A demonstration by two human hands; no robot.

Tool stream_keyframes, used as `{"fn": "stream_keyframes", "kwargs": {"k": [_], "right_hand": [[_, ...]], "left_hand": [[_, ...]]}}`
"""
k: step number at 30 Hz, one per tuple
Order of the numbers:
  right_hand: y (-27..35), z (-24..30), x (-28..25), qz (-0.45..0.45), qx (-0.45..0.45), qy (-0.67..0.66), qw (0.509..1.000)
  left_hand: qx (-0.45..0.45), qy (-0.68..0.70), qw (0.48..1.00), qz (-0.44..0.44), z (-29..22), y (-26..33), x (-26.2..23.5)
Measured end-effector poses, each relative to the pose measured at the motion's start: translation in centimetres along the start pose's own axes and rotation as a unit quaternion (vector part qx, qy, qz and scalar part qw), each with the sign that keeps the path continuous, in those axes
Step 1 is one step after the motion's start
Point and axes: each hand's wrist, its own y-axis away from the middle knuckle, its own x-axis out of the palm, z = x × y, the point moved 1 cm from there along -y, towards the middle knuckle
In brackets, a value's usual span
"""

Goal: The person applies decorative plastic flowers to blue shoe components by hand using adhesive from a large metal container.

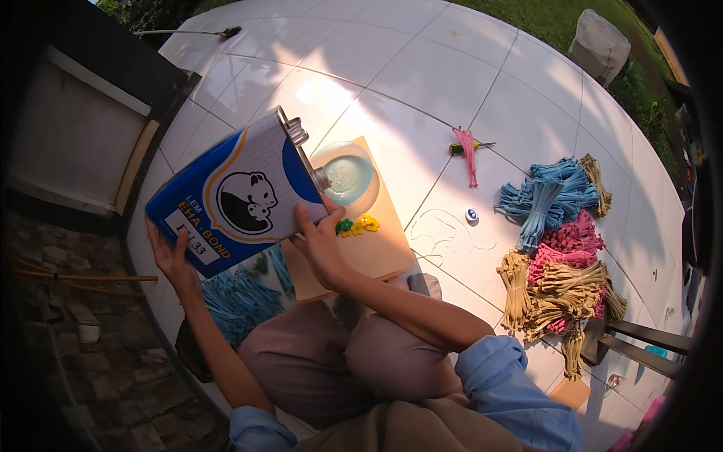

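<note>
A large blue and white metal glue can (pixel 260 177) is tilted above the floor in both my hands. Its open spout (pixel 321 179) points right, at a shallow translucent bowl (pixel 362 164). Pale liquid shows in that bowl. My left hand (pixel 175 260) grips the can's bottom end, while my right hand (pixel 322 245) holds its lower side near the spout. Beneath the bowl lies a tan board (pixel 358 265), with small yellow and green flower-shaped pieces (pixel 358 225) beside my right fingers. A small round blue and white cap (pixel 472 216) rests on the tiles.
To the right are heaped bundles of blue (pixel 546 197), pink (pixel 565 245) and tan (pixel 568 290) strands. A screwdriver (pixel 458 148) lies under a pink bundle (pixel 470 162). More blue strands (pixel 237 305) lie by my left knee. Thin string (pixel 433 218) curls on the tiles.
</note>
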Motion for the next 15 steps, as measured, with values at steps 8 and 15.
{"fn": "stream_keyframes", "kwargs": {"k": [8, 15], "right_hand": [[-0.6, -0.1, -0.4, -0.042, -0.012, 0.056, 0.997], [-1.0, -0.2, -0.7, -0.008, 0.026, 0.009, 1.000]], "left_hand": [[-0.033, 0.022, 0.999, 0.003, 1.4, -0.1, -0.1], [-0.060, 0.028, 0.998, 0.015, 1.8, 0.0, -0.4]]}}
